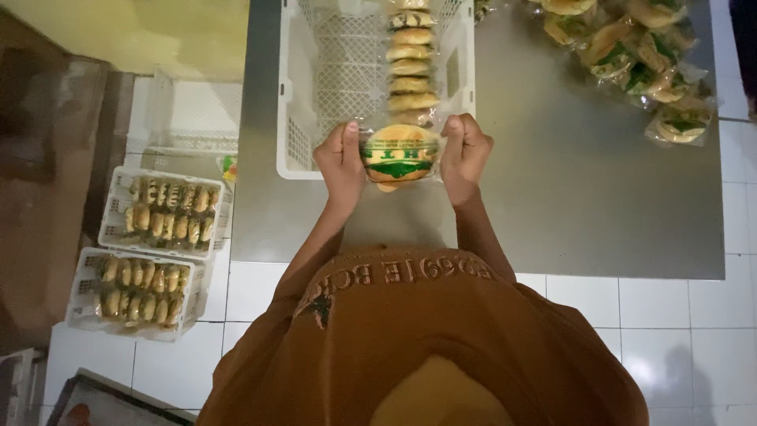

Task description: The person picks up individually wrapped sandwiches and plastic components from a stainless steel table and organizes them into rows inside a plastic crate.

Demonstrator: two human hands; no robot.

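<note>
At the near edge of the white perforated plastic crate (pixel 303 95), on the grey metal table (pixel 568 197), we see both hands closed on one clear-wrapped round bun with a green printed label (pixel 399 154). The left hand (pixel 341 162) pinches the wrapper's left side; the right hand (pixel 464 154) pinches its right side. The bun is held on edge, label facing up toward the camera, directly in line with the row of upright wrapped buns (pixel 410 59) already standing in the crate. We judge this two-sided grip keeps the soft bun from being squashed and keeps it aligned with the row.

The row occupies the right part of the crate; the mesh floor to its left is open. The bun sits over the crate's near wall, close to the row's nearest bun.

Far right on the table, a loose heap of wrapped buns (pixel 639 47) lies well apart from the hands, with bare metal between. On the tiled floor at left, two filled white crates (pixel 154 252) stand beside the table edge, limiting foot room there.
</note>
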